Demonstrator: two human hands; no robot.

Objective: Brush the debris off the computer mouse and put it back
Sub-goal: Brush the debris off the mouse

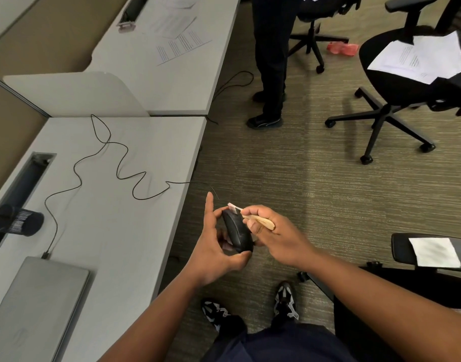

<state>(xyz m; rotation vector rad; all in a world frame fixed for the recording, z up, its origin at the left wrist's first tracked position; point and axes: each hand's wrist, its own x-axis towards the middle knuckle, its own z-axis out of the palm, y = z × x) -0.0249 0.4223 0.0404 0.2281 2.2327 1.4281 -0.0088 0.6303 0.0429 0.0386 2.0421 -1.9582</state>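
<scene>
mouse (236, 231): black, held up over the floor, just off the desk (125, 205) edge | left hand (213, 246): fingers wrapped round mouse | right hand (274, 231): pinching small brush (253, 218), bristles on mouse front | progress: brushing looks under way; putting it back not done

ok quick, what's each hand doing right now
Left hand: holds the black mouse out over the floor, index finger sticking up.
Right hand: grips a small wooden-handled brush, bristles at the mouse's front end.
</scene>
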